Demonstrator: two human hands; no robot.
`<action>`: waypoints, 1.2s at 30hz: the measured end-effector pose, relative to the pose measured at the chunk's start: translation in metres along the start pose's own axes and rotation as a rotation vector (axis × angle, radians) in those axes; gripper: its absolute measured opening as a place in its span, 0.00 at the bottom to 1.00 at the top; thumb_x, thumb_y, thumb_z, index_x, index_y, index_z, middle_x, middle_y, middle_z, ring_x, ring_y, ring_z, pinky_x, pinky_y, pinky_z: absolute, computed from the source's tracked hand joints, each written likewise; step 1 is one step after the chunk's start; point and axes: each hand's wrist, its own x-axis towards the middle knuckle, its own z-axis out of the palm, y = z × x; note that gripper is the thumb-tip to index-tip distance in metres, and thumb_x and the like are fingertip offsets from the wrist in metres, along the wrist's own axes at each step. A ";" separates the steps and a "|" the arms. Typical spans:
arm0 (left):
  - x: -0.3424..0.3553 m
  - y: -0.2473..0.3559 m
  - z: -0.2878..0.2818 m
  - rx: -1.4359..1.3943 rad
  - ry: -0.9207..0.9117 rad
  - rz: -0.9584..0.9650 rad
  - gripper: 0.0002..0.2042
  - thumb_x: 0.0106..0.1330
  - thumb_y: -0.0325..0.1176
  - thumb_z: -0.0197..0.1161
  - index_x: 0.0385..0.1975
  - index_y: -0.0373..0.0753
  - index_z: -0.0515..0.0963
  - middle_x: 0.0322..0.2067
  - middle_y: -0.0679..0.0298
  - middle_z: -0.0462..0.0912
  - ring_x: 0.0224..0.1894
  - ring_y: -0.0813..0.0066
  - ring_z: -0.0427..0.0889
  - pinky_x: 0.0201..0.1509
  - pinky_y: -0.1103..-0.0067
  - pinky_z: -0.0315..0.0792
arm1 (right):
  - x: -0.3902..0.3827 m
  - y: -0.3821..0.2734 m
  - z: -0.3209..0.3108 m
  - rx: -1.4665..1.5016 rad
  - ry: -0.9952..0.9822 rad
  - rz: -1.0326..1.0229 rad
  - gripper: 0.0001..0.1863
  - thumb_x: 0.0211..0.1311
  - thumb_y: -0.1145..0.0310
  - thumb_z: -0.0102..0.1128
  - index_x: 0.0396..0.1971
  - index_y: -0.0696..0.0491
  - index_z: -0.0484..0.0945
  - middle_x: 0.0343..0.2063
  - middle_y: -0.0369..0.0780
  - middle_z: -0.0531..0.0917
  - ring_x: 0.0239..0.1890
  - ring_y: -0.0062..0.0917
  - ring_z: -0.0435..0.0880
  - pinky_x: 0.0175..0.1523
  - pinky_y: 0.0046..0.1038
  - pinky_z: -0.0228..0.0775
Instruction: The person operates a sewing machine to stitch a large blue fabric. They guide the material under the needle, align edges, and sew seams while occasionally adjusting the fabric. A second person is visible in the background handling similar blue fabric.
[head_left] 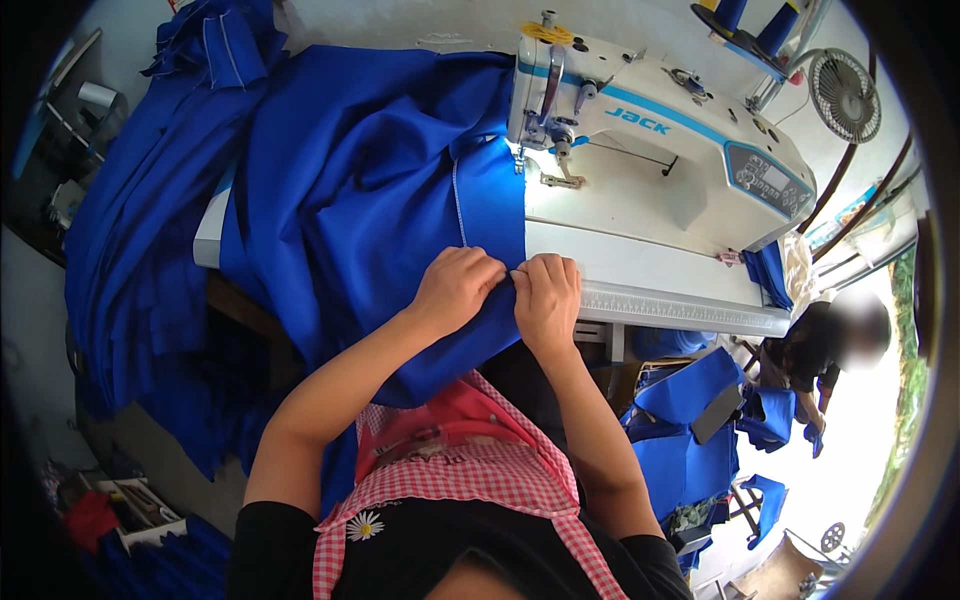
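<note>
A large piece of blue fabric (360, 170) spreads over the sewing table and hangs down at the front and left. Its straight right edge runs from under the needle of a white sewing machine (640, 125) toward me. Near the table's front edge my left hand (462, 285) pinches the fabric close to that edge. My right hand (547, 295), fingers curled, grips the edge itself right beside it. The two hands almost touch. A pale stitched seam line shows on the fabric above my left hand. My fingertips are partly hidden by the folds.
A ruler strip (690, 308) lines the table's front. More blue cloth (130, 250) is heaped at the left. A small fan (845, 95) and thread cones (775, 28) stand behind the machine. Blue cut pieces (690, 400) lie at the lower right, near another person (810, 345) bending over.
</note>
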 end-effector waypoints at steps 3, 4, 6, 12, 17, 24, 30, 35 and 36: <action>0.003 -0.005 0.003 -0.066 -0.005 -0.133 0.08 0.57 0.28 0.64 0.37 0.41 0.80 0.34 0.64 0.79 0.38 0.65 0.78 0.44 0.73 0.70 | 0.003 -0.007 -0.001 -0.050 -0.043 0.047 0.03 0.54 0.72 0.61 0.26 0.53 0.75 0.31 0.39 0.77 0.36 0.37 0.74 0.44 0.36 0.63; 0.003 -0.003 0.004 -0.074 0.024 -0.113 0.08 0.57 0.29 0.63 0.37 0.41 0.80 0.35 0.65 0.79 0.39 0.66 0.78 0.45 0.73 0.70 | 0.003 -0.007 -0.001 -0.039 -0.032 0.075 0.03 0.54 0.72 0.61 0.26 0.53 0.75 0.32 0.39 0.77 0.36 0.37 0.74 0.44 0.36 0.63; 0.001 -0.005 0.003 -0.079 0.029 -0.010 0.08 0.58 0.29 0.61 0.38 0.41 0.80 0.37 0.66 0.80 0.42 0.68 0.78 0.48 0.73 0.70 | 0.003 -0.008 0.001 -0.015 -0.006 0.133 0.04 0.54 0.72 0.61 0.25 0.53 0.74 0.32 0.39 0.77 0.36 0.37 0.74 0.44 0.37 0.63; -0.004 -0.016 -0.004 -0.102 -0.078 0.163 0.14 0.55 0.24 0.60 0.41 0.43 0.83 0.44 0.69 0.82 0.47 0.71 0.78 0.52 0.74 0.70 | -0.008 -0.001 -0.005 -0.023 -0.027 -0.052 0.09 0.52 0.75 0.60 0.36 0.53 0.81 0.34 0.38 0.76 0.38 0.34 0.75 0.46 0.34 0.67; 0.014 -0.033 -0.012 -0.083 -0.198 0.138 0.14 0.57 0.25 0.59 0.43 0.43 0.83 0.45 0.69 0.82 0.48 0.71 0.78 0.54 0.74 0.69 | 0.008 0.004 -0.004 -0.044 -0.072 -0.061 0.11 0.51 0.76 0.60 0.37 0.52 0.82 0.32 0.38 0.75 0.37 0.33 0.75 0.45 0.34 0.67; 0.045 -0.062 -0.009 -0.106 -0.251 0.115 0.12 0.60 0.26 0.58 0.43 0.43 0.83 0.46 0.69 0.82 0.50 0.70 0.77 0.56 0.73 0.68 | 0.044 0.015 0.007 -0.112 -0.178 -0.050 0.12 0.53 0.75 0.59 0.39 0.50 0.82 0.29 0.38 0.74 0.36 0.32 0.74 0.45 0.33 0.65; 0.071 -0.091 0.000 -0.074 -0.260 0.127 0.13 0.60 0.27 0.58 0.44 0.43 0.82 0.47 0.69 0.82 0.51 0.70 0.76 0.58 0.73 0.67 | 0.072 0.033 0.029 -0.182 -0.194 -0.073 0.11 0.54 0.74 0.58 0.38 0.49 0.82 0.27 0.36 0.73 0.36 0.31 0.73 0.46 0.32 0.64; 0.097 -0.111 0.010 -0.069 -0.206 0.180 0.11 0.61 0.27 0.57 0.41 0.44 0.82 0.45 0.68 0.83 0.50 0.69 0.78 0.57 0.73 0.68 | 0.085 0.044 0.041 -0.226 -0.194 -0.032 0.13 0.54 0.74 0.57 0.40 0.50 0.81 0.31 0.37 0.73 0.40 0.31 0.73 0.47 0.33 0.64; 0.100 -0.117 0.012 -0.081 -0.194 0.159 0.11 0.60 0.27 0.58 0.41 0.44 0.82 0.44 0.67 0.83 0.49 0.69 0.78 0.56 0.73 0.69 | 0.084 0.043 0.041 -0.210 -0.195 -0.024 0.13 0.55 0.74 0.57 0.41 0.50 0.81 0.32 0.37 0.73 0.40 0.32 0.73 0.47 0.33 0.65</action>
